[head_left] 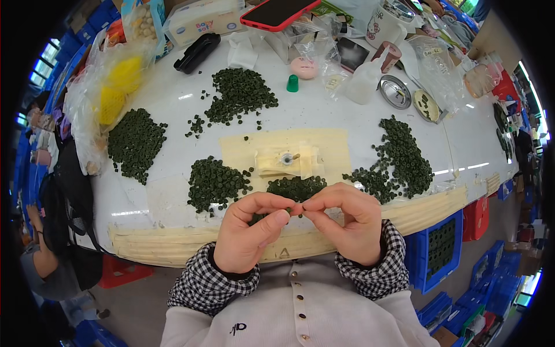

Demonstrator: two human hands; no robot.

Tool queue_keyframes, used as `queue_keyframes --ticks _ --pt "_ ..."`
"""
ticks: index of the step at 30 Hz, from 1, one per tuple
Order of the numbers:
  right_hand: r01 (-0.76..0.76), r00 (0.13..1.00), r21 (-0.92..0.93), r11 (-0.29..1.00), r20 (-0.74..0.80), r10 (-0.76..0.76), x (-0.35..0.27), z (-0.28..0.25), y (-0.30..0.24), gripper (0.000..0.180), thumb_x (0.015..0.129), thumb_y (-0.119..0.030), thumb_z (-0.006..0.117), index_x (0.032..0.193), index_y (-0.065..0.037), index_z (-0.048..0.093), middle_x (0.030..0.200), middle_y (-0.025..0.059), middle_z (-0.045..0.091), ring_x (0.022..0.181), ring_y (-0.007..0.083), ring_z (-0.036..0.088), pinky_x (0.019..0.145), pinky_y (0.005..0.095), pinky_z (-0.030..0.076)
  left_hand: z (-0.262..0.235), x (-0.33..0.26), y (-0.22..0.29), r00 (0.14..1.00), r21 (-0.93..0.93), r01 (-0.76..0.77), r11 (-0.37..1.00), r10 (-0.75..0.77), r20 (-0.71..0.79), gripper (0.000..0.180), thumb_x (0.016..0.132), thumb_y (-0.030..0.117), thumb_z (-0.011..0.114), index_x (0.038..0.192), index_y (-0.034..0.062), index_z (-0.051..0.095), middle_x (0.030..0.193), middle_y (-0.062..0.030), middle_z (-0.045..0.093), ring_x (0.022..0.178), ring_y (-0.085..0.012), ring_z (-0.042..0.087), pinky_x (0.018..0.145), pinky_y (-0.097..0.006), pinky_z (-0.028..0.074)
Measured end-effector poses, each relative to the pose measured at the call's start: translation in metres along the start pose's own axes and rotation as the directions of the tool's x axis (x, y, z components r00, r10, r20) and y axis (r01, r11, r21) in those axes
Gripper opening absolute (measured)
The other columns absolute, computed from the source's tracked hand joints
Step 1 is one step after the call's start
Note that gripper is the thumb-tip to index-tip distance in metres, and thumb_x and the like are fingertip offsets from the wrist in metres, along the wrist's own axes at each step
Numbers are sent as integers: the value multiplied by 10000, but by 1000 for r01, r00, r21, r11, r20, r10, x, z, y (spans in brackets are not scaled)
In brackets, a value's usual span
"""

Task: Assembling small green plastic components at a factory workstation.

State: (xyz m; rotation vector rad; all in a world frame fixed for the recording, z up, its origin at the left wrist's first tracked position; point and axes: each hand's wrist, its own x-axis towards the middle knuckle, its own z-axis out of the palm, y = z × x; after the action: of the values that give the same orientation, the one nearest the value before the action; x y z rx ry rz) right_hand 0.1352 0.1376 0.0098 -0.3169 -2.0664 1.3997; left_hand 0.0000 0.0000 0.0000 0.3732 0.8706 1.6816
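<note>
My left hand (252, 231) pinches a small dark green piece (288, 211) between thumb and forefinger. Its fingertips meet those of my right hand (347, 224), also closed in a pinch; what sits between the right fingertips is too small and covered to tell. Just beyond them lies a pile of small dark green round pieces (298, 188), partly hidden by the hands. Behind that pile, a small fixture with a round metal centre (287, 158) is fixed to the table with cream tape. Another heap of round green pieces (217, 184) is left of my hands.
More green heaps lie at far left (137, 144), back centre (241, 95) and right (404, 156). A red-edged phone (280, 14), a black case (197, 53), a green thimble-like cap (292, 84) and a round metal tin (395, 92) stand farther back. A blue crate (435, 254) is below right.
</note>
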Motion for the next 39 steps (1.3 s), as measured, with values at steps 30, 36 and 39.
queue_keyframes --ticks 30,36,39 --pt "221 975 -170 960 1 -224 3 8 -9 182 686 62 688 850 -11 660 808 95 618 730 195 600 621 267 480 2 -1 -5 988 212 -56 976 85 -132 162 796 8 671 958 3 677 885 -56 674 782 -71 580 719 -214 458" --pt "20 997 103 994 76 -28 0 0 -3 169 695 35 703 844 -27 655 837 91 605 759 185 595 663 262 470 4 -2 0 998 293 -46 955 56 -27 149 800 16 670 948 -4 673 914 -79 678 807 -91 592 761 -234 468" --pt "27 995 112 993 90 -37 -1 0 -2 162 700 27 707 839 -28 647 843 89 600 762 183 591 675 263 467 5 -1 0 998 286 -55 957 65 -27 130 802 26 672 928 -7 672 901 -71 675 810 -86 581 764 -233 460"
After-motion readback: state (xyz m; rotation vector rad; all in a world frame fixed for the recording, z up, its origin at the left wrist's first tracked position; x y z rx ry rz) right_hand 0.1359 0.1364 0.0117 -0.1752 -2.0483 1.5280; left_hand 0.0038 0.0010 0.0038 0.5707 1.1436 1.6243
